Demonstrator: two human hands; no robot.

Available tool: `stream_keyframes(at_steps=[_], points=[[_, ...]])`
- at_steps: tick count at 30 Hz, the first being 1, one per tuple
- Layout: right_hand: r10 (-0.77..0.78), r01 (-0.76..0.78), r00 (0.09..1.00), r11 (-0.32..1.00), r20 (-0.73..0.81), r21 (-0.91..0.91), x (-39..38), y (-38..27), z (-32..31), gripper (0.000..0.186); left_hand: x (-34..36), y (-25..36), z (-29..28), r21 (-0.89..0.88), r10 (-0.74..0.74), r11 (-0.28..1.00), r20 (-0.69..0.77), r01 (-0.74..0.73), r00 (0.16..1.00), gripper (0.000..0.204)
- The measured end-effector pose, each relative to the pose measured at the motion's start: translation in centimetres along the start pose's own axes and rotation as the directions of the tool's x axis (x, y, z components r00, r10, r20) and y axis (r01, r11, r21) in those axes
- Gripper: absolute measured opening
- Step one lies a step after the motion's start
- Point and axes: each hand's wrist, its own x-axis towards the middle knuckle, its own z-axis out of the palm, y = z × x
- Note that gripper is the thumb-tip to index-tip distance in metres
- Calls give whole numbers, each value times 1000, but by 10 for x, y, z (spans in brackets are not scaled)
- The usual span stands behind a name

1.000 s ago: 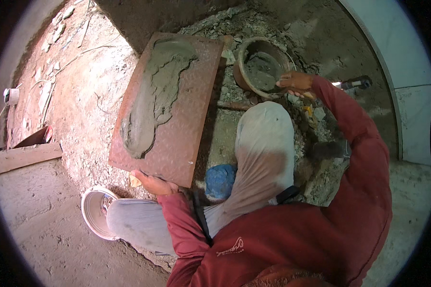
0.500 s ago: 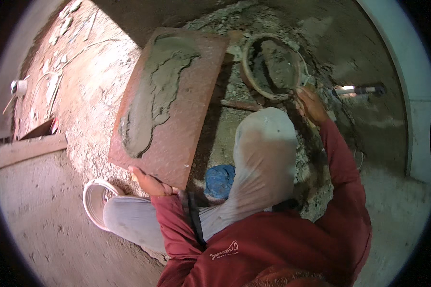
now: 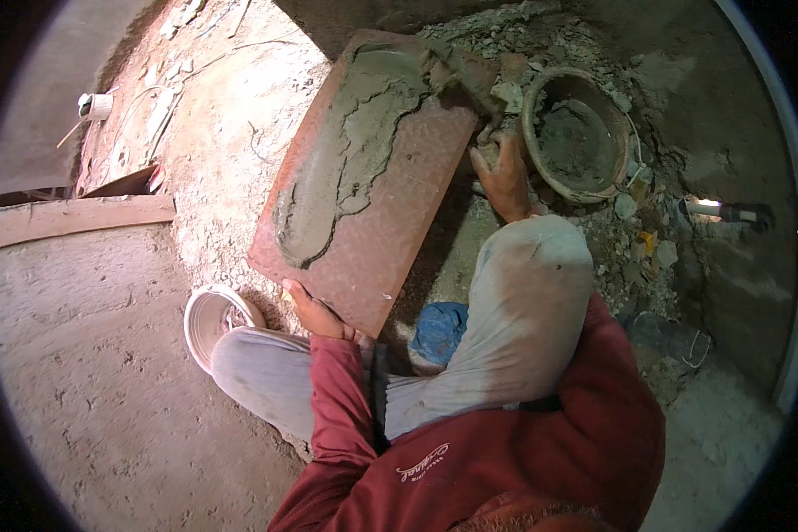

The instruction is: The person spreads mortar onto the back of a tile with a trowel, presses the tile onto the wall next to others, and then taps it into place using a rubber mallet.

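Observation:
A reddish rectangular tile (image 3: 412, 199) lies tilted before me, with a long strip of wet grey mortar (image 3: 363, 133) spread along its left side. My left hand (image 3: 315, 312) is closed on its near edge, the fingers partly out of sight below it. Past the right edge, my right hand (image 3: 505, 182) is closed around the handle of a mortar-coated trowel (image 3: 457, 84), mostly hiding the handle. The trowel's blade is over the tile's far right corner, beside the mortar. A round bucket (image 3: 530, 133) with grey mortar inside stands just right of that hand.
Beside my bent knee lies a crumpled blue bag (image 3: 439, 332). A white bucket (image 3: 197, 330) is by my other leg. A wooden board (image 3: 80, 220) edges the rubble on the left. A pipe stub (image 3: 740, 214) sticks out near the right wall.
My right hand has moved left from the mortar bucket's rim, bringing the trowel from the bucket to above the tile's far corner. My left hand stays on the tile; the view has shifted.

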Motion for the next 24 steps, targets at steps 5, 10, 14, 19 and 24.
stream_keyframes(at_steps=[5,10,14,19,24], points=[[81,-37,927,991,367,-127,-4,30,24,35,-4,-1,4,-5,-38,999,-23,38,999,69],[76,0,927,979,367,-205,-22,35,19,41,-12,5,17,-29,-71,997,-7,71,997,68],[81,2,910,980,407,-199,-38,33,7,41,-6,1,6,-73,-65,995,38,68,997,68],[118,-28,869,982,481,-189,-46,40,-2,43,-11,9,21,-101,-50,993,48,55,998,66],[125,-50,831,987,541,-152,-66,41,-19,44,-9,4,18,-106,-63,993,-13,61,998,62]])
